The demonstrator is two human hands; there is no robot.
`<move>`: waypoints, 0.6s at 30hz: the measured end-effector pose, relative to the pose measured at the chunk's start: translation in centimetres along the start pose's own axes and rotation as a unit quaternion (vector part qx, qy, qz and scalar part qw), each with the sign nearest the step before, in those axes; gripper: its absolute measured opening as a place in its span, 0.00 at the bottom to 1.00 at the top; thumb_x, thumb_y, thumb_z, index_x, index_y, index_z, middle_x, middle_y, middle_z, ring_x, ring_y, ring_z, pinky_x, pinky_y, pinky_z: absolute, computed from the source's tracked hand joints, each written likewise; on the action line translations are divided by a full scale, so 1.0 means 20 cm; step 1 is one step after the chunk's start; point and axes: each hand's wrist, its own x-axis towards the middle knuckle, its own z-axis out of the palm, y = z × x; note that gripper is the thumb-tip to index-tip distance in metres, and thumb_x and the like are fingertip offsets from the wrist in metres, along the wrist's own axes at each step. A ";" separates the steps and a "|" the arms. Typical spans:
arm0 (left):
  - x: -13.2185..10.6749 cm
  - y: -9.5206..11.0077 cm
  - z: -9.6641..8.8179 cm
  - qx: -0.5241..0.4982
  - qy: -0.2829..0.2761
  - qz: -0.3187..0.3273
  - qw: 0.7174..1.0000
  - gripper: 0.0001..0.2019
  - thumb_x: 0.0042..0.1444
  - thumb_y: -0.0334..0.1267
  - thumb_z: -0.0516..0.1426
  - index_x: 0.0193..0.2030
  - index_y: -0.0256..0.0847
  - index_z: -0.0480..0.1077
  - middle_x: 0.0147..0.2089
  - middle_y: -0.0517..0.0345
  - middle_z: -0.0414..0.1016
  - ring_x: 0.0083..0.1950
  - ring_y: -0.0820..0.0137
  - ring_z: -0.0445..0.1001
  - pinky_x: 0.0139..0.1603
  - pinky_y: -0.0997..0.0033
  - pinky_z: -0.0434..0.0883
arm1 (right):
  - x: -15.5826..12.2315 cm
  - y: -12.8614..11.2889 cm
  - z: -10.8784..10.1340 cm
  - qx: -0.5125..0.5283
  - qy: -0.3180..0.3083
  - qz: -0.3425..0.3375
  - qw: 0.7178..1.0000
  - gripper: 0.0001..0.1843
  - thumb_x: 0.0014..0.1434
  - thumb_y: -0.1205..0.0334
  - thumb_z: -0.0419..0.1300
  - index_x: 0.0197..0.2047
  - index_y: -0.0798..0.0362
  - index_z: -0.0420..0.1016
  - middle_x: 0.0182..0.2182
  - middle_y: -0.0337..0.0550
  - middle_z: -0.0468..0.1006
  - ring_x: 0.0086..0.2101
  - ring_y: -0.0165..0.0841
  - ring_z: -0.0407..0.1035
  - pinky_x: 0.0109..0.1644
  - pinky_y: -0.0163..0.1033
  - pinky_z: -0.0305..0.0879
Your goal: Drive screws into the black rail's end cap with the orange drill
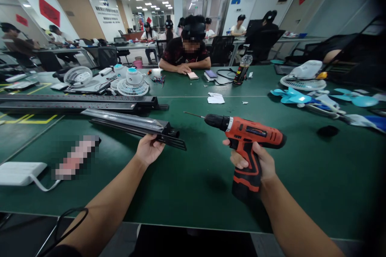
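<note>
My right hand (256, 162) is closed round the grip of an orange and black cordless drill (245, 134), held above the green table (196, 176) with its thin bit pointing left. My left hand (149, 148) grips the near end of a long black metal rail (132, 125) that lies on the table and runs off to the left. The drill's bit tip is apart from the rail, to its right.
A second long black rail (75, 103) lies further back. White small fans (132, 82) stand at the back left, blue fan blades (291, 96) and a white fan guard (303, 82) at the right. A white power adapter (19, 172) lies near left. A person sits opposite.
</note>
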 end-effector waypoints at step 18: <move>0.03 -0.05 0.00 0.007 0.013 0.021 1.000 0.10 0.46 0.23 0.67 0.25 0.37 0.70 0.23 0.68 0.67 0.19 0.85 0.58 0.33 0.78 0.75 | -0.04 0.01 0.01 -0.053 -0.093 -0.003 0.994 0.31 0.63 0.38 0.69 0.55 0.56 0.84 0.23 0.43 0.78 0.18 0.30 0.62 0.23 0.37 0.64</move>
